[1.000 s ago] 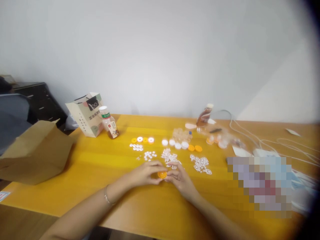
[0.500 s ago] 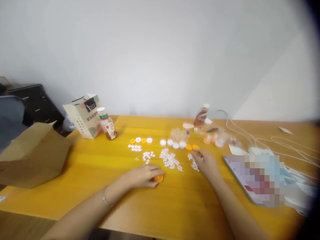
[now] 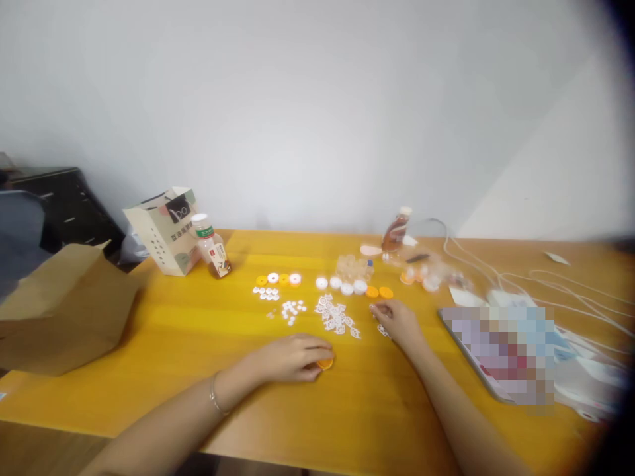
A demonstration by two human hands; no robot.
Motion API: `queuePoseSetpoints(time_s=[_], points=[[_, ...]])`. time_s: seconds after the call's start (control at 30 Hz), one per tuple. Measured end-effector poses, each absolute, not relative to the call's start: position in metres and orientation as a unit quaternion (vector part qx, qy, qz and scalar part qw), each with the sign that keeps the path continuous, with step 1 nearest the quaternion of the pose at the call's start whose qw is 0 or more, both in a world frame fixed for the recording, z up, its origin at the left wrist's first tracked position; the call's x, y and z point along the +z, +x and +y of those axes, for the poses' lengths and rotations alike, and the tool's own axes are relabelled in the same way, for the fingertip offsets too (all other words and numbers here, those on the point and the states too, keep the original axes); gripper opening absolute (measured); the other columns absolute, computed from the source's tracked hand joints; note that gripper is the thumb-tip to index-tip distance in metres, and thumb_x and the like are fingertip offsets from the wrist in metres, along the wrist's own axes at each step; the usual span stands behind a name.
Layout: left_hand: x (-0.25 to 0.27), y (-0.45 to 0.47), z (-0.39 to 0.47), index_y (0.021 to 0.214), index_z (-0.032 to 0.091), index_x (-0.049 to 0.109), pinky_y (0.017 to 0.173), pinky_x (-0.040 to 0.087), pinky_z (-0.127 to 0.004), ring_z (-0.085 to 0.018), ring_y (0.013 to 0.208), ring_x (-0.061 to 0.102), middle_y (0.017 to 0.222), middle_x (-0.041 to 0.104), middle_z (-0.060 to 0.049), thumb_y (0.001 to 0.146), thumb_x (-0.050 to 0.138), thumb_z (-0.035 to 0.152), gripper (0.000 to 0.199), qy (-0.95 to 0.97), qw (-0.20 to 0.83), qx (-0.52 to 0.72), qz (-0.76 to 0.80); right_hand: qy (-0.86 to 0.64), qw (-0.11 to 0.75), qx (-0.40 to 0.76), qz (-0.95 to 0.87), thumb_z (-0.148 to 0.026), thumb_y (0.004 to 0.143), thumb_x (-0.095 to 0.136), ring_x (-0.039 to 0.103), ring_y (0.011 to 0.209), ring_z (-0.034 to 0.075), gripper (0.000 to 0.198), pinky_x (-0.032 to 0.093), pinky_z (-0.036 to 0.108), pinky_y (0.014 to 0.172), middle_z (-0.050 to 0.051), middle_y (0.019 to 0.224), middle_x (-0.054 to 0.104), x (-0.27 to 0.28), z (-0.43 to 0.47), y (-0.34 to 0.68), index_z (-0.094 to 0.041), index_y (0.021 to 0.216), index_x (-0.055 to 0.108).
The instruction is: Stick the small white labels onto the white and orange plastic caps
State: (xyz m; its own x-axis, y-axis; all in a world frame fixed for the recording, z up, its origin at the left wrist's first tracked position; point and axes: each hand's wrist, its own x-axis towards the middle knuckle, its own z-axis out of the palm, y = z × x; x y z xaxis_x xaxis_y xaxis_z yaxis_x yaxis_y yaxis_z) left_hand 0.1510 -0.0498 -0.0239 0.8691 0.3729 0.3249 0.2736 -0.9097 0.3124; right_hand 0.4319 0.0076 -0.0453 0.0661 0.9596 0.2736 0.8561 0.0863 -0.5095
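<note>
My left hand point(image 3: 300, 358) is closed around the edge of a round orange disc point(image 3: 325, 363), low over the front middle of the table. Over a small pile of white openwork pieces point(image 3: 383, 329) is my right hand point(image 3: 397, 320), its thumb and fingertips pinched together; what they hold is too small to make out. Between the hands lies a larger heap of white openwork pieces point(image 3: 337, 316). Behind it runs a row of white round discs point(image 3: 346, 289), ending in two orange discs point(image 3: 379, 291) just beyond my right fingertips.
Small white round parts point(image 3: 292, 311) lie left of the heap, below yellow and white discs point(image 3: 284, 279). A drink bottle point(image 3: 214, 248) and paper bag point(image 3: 171, 231) stand back left, a brown bag point(image 3: 69, 311) nearer. On the right are a tablet point(image 3: 476, 357), cables and another bottle point(image 3: 397, 230).
My left hand has shifted slightly right and nearer with the orange disc. My right fingertips have drawn left and down, away from the orange discs, covering more of the small pile.
</note>
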Motion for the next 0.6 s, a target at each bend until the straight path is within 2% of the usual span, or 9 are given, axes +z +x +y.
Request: queuePoseSetpoints(time_s=[0.13,0.33,0.5,0.6], points=[[-0.025,0.155,-0.053,0.116,0.018,0.046,0.089,0.041,-0.028,-0.017,0.104,0.051,0.117,0.053,-0.008,0.079,0.045,0.016,0.037,0.959,0.118,0.195,0.171,-0.669,0.301,0.088,-0.674,-0.035,0.07,0.049,0.06,0.069,0.02,0.026,0.044,0.029,0.062,0.007,0.073,0.065,-0.046,0.007,0.43,-0.016,0.082,0.062],[-0.019,0.157,-0.055,0.116,0.02,0.047,0.092,0.036,-0.031,-0.018,0.104,0.05,0.117,0.053,-0.008,0.082,0.047,0.033,0.036,0.935,0.138,0.235,0.228,-0.655,0.322,0.098,-0.677,-0.03,0.068,0.049,0.06,0.067,0.02,0.022,0.044,0.029,0.062,0.005,0.072,0.064,-0.045,0.005,0.426,-0.019,0.082,0.063],[-0.018,0.164,-0.04,0.104,0.021,0.056,0.085,0.038,-0.03,-0.017,0.094,0.053,0.101,0.058,-0.006,0.085,0.043,0.026,0.024,0.912,0.128,0.269,0.283,-0.644,0.36,0.108,-0.667,-0.031,0.071,0.049,0.06,0.067,0.019,0.022,0.045,0.03,0.061,0.005,0.073,0.065,-0.04,0.001,0.422,-0.019,0.084,0.062],[-0.015,0.173,-0.028,0.096,0.019,0.059,0.079,0.04,-0.027,-0.016,0.087,0.053,0.091,0.059,-0.006,0.085,0.042,0.024,0.021,0.916,0.126,0.25,0.286,-0.623,0.435,0.182,-0.625,-0.038,0.07,0.054,0.06,0.062,0.018,0.025,0.046,0.028,0.055,0.005,0.07,0.066,-0.036,-0.003,0.413,-0.018,0.081,0.062]])
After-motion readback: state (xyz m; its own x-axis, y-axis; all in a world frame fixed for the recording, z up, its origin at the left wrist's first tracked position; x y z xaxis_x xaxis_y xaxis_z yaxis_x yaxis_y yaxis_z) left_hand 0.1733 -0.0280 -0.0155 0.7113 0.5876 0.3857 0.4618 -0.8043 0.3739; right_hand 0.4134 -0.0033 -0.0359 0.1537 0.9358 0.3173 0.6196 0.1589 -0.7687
